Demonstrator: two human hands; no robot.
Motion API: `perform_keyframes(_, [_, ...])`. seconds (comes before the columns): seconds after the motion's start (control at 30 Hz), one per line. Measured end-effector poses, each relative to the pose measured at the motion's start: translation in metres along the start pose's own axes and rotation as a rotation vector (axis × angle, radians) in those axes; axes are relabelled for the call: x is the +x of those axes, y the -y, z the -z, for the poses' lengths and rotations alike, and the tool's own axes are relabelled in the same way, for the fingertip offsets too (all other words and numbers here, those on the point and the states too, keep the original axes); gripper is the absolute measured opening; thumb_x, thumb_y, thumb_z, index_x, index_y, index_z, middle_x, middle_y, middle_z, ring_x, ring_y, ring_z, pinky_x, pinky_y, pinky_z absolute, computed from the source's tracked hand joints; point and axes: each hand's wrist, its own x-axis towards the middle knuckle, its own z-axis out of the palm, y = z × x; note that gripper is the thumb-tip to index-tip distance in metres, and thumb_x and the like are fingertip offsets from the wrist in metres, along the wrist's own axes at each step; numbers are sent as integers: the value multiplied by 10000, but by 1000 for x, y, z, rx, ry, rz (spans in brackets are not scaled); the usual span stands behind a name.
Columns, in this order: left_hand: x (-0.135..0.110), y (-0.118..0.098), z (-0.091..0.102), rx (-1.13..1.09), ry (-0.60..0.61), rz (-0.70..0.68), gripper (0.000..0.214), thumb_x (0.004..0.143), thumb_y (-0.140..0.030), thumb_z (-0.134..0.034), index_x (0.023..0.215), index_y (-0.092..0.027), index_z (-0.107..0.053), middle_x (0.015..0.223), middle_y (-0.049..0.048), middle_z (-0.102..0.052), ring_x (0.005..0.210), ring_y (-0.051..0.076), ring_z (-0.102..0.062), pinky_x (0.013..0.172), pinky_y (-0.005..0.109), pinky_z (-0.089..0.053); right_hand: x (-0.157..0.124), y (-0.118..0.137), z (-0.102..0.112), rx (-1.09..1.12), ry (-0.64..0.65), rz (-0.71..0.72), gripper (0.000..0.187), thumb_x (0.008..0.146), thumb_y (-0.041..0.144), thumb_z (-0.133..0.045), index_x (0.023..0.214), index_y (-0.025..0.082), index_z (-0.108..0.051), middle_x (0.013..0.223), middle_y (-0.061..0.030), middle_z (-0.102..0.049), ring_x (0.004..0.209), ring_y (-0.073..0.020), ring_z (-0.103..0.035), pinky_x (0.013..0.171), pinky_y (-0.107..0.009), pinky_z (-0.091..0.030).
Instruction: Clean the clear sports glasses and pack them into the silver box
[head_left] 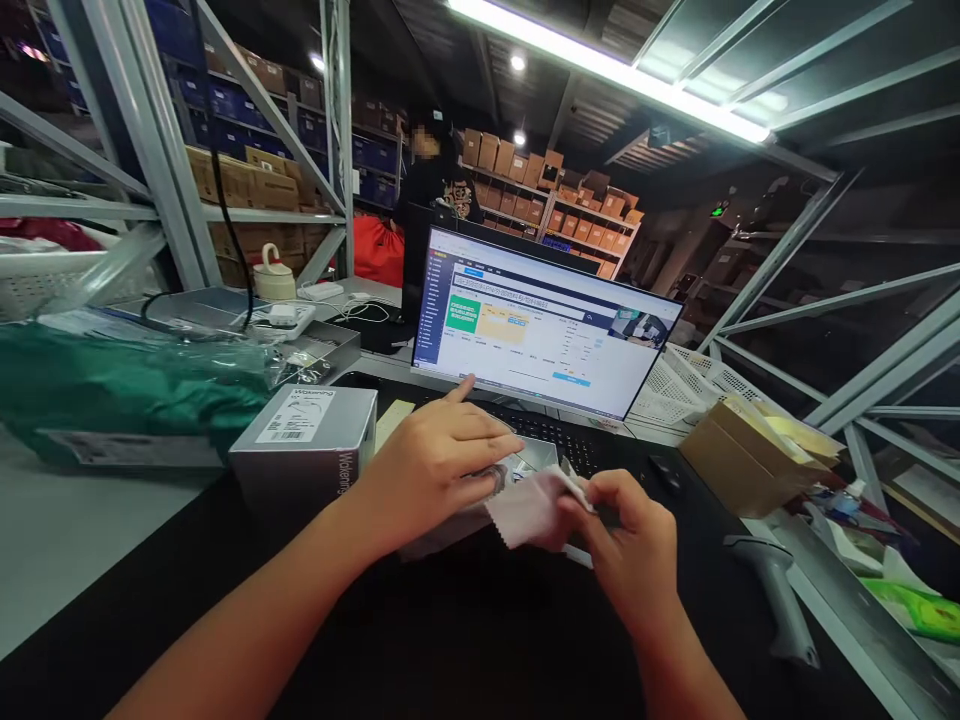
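Observation:
Over a black mat, my left hand lies curled on a small item in clear wrapping, forefinger pointing up toward the monitor. My right hand pinches the edge of a pale pink cloth that lies between the two hands. What sits under the cloth and the left palm is mostly hidden. A black keyboard lies just beyond the hands.
A grey boxed product stands left of my left hand, with green bagged goods behind it. An open cardboard box and a grey barcode scanner sit to the right. Another person stands beyond the monitor among metal shelving.

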Motion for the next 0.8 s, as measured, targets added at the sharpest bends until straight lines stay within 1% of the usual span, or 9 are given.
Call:
perform_keyframes(0.07, [0, -1, -2, -7, 4, -7, 220, 888, -107, -610, 1065, -178, -721, 999, 35, -763, 911, 147, -704, 1220, 600, -262, 0, 0, 1, 126, 100, -34, 200, 868, 331, -699, 758, 222, -572, 642, 43, -560, 562, -108, -493, 540, -222, -387])
perform_keyframes(0.17, [-1, -3, -8, -19, 44, -14, 221, 894, -115, -605, 1075, -182, -713, 1002, 27, -760, 914, 145, -693, 1237, 581, -226, 2, -1, 1, 439, 262, -213, 159, 904, 371, -652, 865, 226, -597, 732, 23, -585, 597, -121, -543, 548, -230, -454])
perform_keyframes(0.27, [-3, -6, -15, -5, 88, -52, 221, 887, -96, -600, 1060, -189, -703, 954, -3, -758, 904, 139, -680, 1250, 554, -198, 2, -1, -1, 524, 294, -303, 214, 878, 410, -689, 852, 210, -618, 699, 25, -568, 533, -97, -487, 477, -205, -401])
perform_keyframes(0.4, [-4, -5, -18, 49, 98, -52, 251, 901, -73, -556, 1063, -212, -687, 957, -11, -757, 906, 140, -672, 1247, 554, -207, 0, 1, -2, 448, 365, -253, 295, 849, 458, -722, 1004, 210, -687, 804, -24, -667, 624, -140, -569, 552, -244, -458])
perform_keyframes(0.47, [-4, -3, -15, 80, 94, -50, 233, 903, -98, -570, 1080, -205, -677, 987, 0, -754, 932, 154, -668, 1244, 569, -206, 0, 2, 0, 287, 400, -186, 310, 830, 434, -751, 1053, 223, -707, 876, -41, -702, 720, -178, -616, 634, -278, -486])
perform_keyframes(0.53, [-3, 0, -10, 97, 83, -54, 207, 900, -120, -594, 1076, -196, -673, 1009, 2, -750, 949, 159, -665, 1243, 558, -220, 2, 2, 1, 106, 442, -112, 205, 872, 404, -713, 972, 228, -739, 854, -39, -703, 741, -182, -618, 661, -289, -475])
perform_keyframes(0.6, [-3, 1, -7, 105, 76, -49, 188, 901, -124, -601, 1059, -197, -674, 1005, -8, -747, 944, 154, -664, 1242, 542, -235, 4, 4, 2, 16, 496, -32, 235, 950, 396, -606, 879, 234, -761, 880, -53, -686, 802, -190, -625, 712, -304, -483])
perform_keyframes(0.7, [-2, 0, -8, 136, 59, -52, 169, 923, -129, -569, 1031, -197, -681, 964, -14, -746, 901, 145, -663, 1233, 540, -259, 5, 7, -2, -72, 418, 75, 302, 996, 358, -513, 889, 261, -779, 1156, -95, -627, 1127, -257, -580, 943, -377, -470])
perform_keyframes(0.8, [-2, -1, -14, 163, 61, -70, 171, 933, -133, -549, 1023, -190, -683, 943, -6, -745, 873, 146, -659, 1225, 551, -274, 0, 7, -8, -62, 340, 61, 254, 1001, 311, -486, 1005, 257, -734, 1139, -96, -638, 1086, -249, -600, 926, -376, -479])
